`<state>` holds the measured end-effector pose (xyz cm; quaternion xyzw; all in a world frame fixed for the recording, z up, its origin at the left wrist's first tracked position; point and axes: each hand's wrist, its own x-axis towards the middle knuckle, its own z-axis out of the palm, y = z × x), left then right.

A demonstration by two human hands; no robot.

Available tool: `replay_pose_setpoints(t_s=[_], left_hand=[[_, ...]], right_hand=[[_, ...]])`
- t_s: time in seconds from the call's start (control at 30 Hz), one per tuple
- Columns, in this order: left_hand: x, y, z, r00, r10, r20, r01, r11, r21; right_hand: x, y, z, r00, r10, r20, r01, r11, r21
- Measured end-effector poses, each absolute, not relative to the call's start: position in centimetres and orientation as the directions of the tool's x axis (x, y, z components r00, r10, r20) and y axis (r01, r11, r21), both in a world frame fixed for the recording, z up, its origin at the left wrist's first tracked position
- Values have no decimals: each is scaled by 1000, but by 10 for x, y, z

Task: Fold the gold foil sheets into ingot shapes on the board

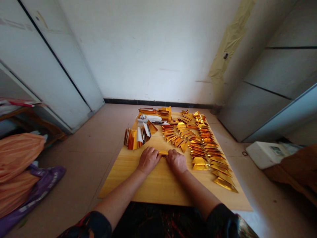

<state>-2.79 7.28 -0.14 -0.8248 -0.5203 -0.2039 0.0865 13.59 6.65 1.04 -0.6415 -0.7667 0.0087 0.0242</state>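
Observation:
Between my two hands, low over the wooden board, is a small piece of gold foil paper. My left hand has its fingers closed on the paper's left end. On the other end, my right hand is closed in the same way. Both sets of fingertips are partly hidden by the backs of the hands. To the right lie rows of folded gold paper pieces, overlapping one another. Ahead on the left stands a curved stack of gold paper sheets with white backs.
The wooden board lies low before me on the tiled floor. More gold sheets and a white bundle rest at its far edge. Orange and purple bags are at the left, a white box at the right.

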Motion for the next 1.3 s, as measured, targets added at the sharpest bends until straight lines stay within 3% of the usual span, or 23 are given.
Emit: replay_pose_setpoints(t_s=[0.53, 1.0, 1.3], left_hand=[[-8, 68, 10, 274, 919, 283, 958, -285, -2], [-9, 65, 4, 276, 907, 317, 956, -293, 6], [-6, 65, 4, 241, 917, 319, 966, -259, 15]], right_hand=[[131, 61, 5, -177, 983, 40, 984, 177, 10], [122, 68, 15, -171, 980, 106, 981, 179, -76], [124, 65, 9, -176, 978, 110, 984, 179, -25]])
